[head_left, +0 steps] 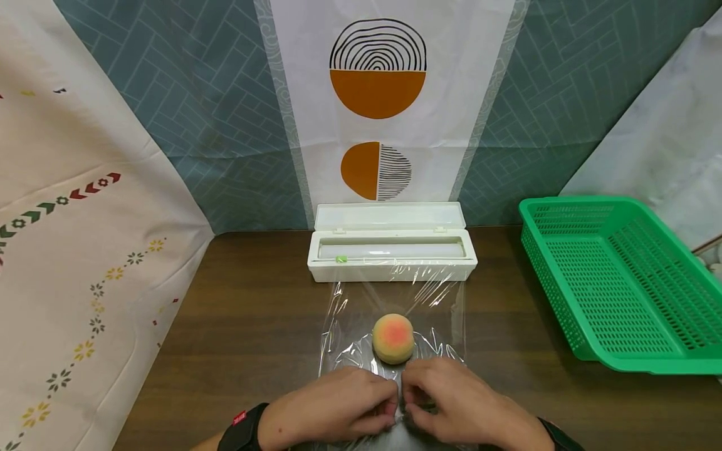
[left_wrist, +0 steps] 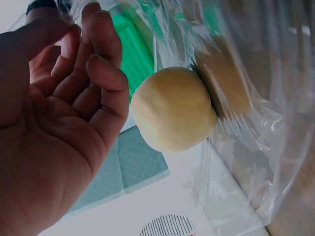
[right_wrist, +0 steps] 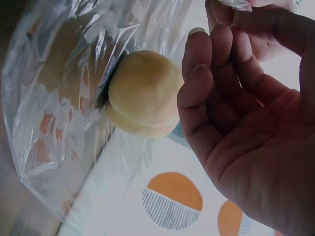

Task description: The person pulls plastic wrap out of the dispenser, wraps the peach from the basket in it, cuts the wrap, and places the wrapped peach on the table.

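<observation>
A sheet of clear plastic wrap (head_left: 361,307) stretches forward from a white wrap dispenser (head_left: 392,270) with its lid raised. On the film sits a yellow peach (head_left: 393,339) with a reddish patch, just beyond both hands. My left hand (head_left: 338,404) pinches the near part of the wrap between thumb and curled fingers. Close beside it, my right hand (head_left: 454,401) pinches the film too; a bit of wrap (right_wrist: 238,4) shows at its fingertips in the right wrist view. Both wrist views show the peach apart from the fingers, with crinkled film around it.
A green plastic basket (head_left: 598,357) stands on the right of the brown wooden table (head_left: 242,313). Patterned cloth (head_left: 237,113) hangs behind the dispenser, and a flowered white cloth (head_left: 101,250) slopes down at the left. A small green slider (head_left: 341,259) sits on the dispenser's front.
</observation>
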Demonstrator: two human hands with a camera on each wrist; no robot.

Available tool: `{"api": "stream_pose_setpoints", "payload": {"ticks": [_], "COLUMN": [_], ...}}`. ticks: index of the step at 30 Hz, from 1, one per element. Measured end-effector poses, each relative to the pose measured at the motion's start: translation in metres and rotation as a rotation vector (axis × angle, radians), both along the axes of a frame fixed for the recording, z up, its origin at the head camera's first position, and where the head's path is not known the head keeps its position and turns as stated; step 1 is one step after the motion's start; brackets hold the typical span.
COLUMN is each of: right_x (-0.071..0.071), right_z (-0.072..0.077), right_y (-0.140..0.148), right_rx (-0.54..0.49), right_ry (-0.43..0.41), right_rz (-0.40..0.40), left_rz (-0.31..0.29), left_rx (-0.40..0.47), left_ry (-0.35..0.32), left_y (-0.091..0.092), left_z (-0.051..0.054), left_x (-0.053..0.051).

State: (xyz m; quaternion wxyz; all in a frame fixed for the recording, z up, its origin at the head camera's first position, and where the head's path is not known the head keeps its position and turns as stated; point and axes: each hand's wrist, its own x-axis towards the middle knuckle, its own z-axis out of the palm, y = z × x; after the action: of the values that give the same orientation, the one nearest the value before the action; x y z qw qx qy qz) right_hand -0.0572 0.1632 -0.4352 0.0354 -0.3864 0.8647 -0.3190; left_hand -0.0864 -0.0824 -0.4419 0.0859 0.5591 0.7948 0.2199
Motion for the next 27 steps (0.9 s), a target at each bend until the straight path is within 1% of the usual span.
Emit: {"api": "stream_pose_setpoints", "payload": {"ticks": [4, 5, 11, 15, 17, 21, 24, 27], "right_x": [-0.003, -0.003, -0.008, -0.014, -0.017, -0.021, -0.021, -0.022], "right_z": [0.001, 0.002, 0.003, 0.005, 0.007, 0.012, 0.015, 0.017], "right_y": [0.002, 0.002, 0.005, 0.007, 0.009, 0.011, 0.009, 0.006], "right_rx": [-0.077, -0.088, -0.114, -0.136, -0.153, -0.168, -0.128, -0.071], "right_ry": [-0.042, -0.041, -0.038, -0.037, -0.031, -0.011, 0.008, 0.033], "right_rz": [-0.022, -0.033, -0.097, -0.116, -0.133, -0.177, -0.196, -0.195], "left_rz": [0.012, 0.014, 0.037, 0.058, 0.06, 0.065, 0.077, 0.086], "left_rx": [0.021, 0.027, 0.043, 0.071, 0.094, 0.128, 0.142, 0.156], "left_ry": [-0.044, -0.056, -0.104, -0.132, -0.132, -0.08, -0.05, -0.063], "left_y": [-0.002, -0.002, -0.002, -0.005, -0.006, -0.006, -0.004, -0.003], "left_z": [0.001, 0.002, 0.004, 0.007, 0.01, 0.014, 0.018, 0.02], "left_x": [-0.003, -0.004, -0.012, -0.018, -0.022, -0.031, -0.038, -0.044]}}
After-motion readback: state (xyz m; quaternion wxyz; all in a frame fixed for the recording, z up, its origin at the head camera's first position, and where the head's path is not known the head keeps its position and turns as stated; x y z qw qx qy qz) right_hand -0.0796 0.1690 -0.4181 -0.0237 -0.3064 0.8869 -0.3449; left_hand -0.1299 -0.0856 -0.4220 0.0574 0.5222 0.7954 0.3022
